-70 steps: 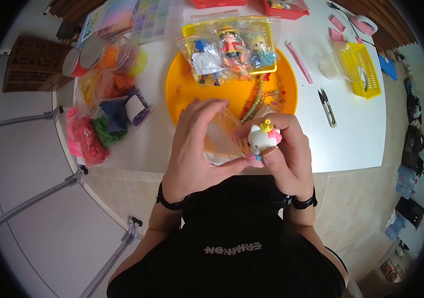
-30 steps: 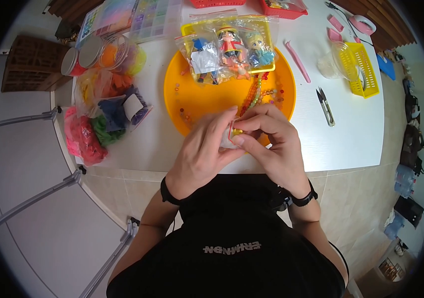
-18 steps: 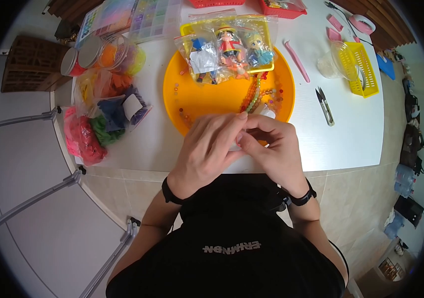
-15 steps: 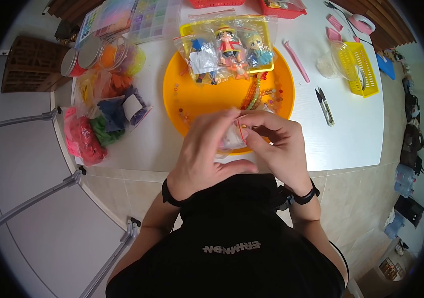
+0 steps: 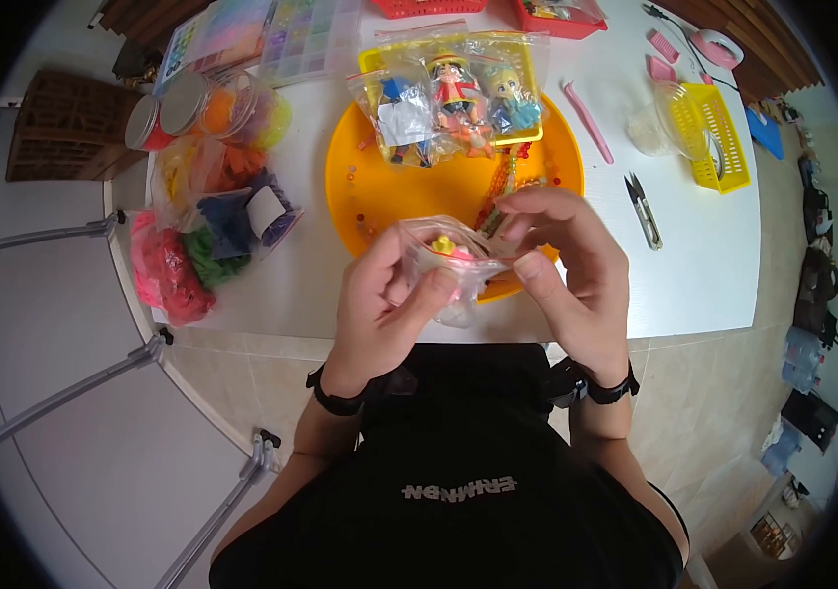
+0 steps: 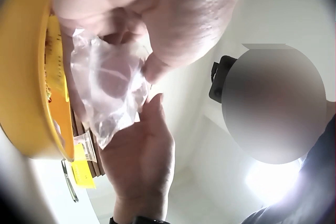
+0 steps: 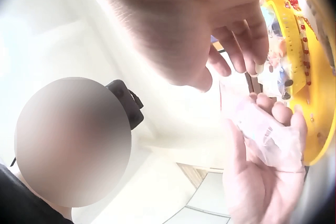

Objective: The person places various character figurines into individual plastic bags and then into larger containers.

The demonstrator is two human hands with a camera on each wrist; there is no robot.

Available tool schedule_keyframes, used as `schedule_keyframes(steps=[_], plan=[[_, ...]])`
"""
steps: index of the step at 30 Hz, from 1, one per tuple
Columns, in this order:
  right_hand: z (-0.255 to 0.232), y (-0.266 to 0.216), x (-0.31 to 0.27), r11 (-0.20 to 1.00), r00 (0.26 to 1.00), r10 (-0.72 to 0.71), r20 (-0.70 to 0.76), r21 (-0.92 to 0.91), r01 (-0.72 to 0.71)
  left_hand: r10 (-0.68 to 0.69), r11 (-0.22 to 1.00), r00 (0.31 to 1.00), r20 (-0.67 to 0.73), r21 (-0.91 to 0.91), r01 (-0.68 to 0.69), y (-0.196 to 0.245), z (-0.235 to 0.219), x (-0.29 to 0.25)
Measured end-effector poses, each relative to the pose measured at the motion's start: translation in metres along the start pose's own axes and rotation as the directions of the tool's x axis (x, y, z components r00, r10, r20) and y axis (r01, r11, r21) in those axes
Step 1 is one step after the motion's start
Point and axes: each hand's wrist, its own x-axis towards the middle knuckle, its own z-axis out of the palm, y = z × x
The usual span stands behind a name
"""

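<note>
In the head view, the left hand grips a small clear zip bag, its thumb across the front. Inside, near the bag's parted mouth, show the yellow crown and pink parts of a small figurine. The right hand is at the bag's right edge, its thumb tip by the red-lined rim and its bent fingers spread apart from the thumb. Wrinkled plastic hangs from the left hand in the left wrist view. The right wrist view has the bag lying along the left fingers, below the right hand.
Behind the hands is an orange tray with bead strings and a yellow basket under bagged figures. Snips, a pink tool and another yellow basket lie right; jars and coloured bags stand left.
The figurine, held outside the bag at first, is now inside it. The hands have moved apart, the right fingers have spread off the rim, and the bag's mouth has widened.
</note>
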Motion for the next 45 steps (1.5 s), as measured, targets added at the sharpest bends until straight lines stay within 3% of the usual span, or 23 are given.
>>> schedule_keyframes(steps=[3, 7, 13, 19, 25, 28, 34, 37, 40, 45], plan=[[-0.001, 0.000, -0.005, 0.996, 0.996, 0.082, 0.026, 0.023, -0.083, 0.072, 0.997, 0.997, -0.033, 0.004, -0.072, 0.000, 0.001, 0.001], [0.008, 0.006, -0.009, 0.999, 0.999, -0.033, -0.026, -0.032, 0.032, 0.114, 0.993, 0.993, -0.036, -0.002, -0.115, 0.001, 0.006, -0.003], [0.007, 0.006, -0.009, 0.999, 0.999, -0.050, -0.022, -0.015, 0.050, 0.136, 0.991, 0.979, -0.154, 0.027, -0.133, 0.000, 0.004, -0.005], [0.015, 0.002, -0.011, 0.960, 0.983, 0.153, -0.105, 0.250, -0.123, 0.099, 0.995, 0.963, -0.249, 0.035, -0.094, -0.003, 0.003, -0.007], [0.015, 0.010, -0.013, 0.950, 0.982, 0.153, -0.109, 0.291, -0.115, 0.095, 0.995, 0.958, -0.272, 0.009, -0.096, -0.006, 0.003, -0.006], [0.018, 0.004, -0.013, 0.921, 0.960, 0.266, -0.085, 0.318, -0.227, 0.110, 0.989, 0.951, -0.288, 0.127, -0.076, -0.011, -0.002, -0.009], [0.023, 0.008, -0.012, 0.934, 0.967, 0.253, -0.042, 0.273, -0.232, 0.130, 0.976, 0.958, -0.257, 0.203, -0.078, -0.008, -0.003, -0.007], [0.023, 0.007, -0.014, 0.951, 0.970, 0.233, -0.072, 0.225, -0.212, 0.069, 0.996, 0.959, -0.273, 0.078, -0.049, 0.000, 0.008, -0.006], [0.023, 0.006, -0.014, 0.949, 0.964, 0.238, -0.115, 0.241, -0.206, 0.092, 0.995, 0.958, -0.271, 0.049, -0.082, 0.001, 0.010, -0.007], [0.020, 0.002, -0.012, 0.945, 0.970, 0.235, -0.058, 0.248, -0.214, 0.172, 0.982, 0.956, -0.239, 0.114, -0.148, -0.003, 0.002, -0.006]])
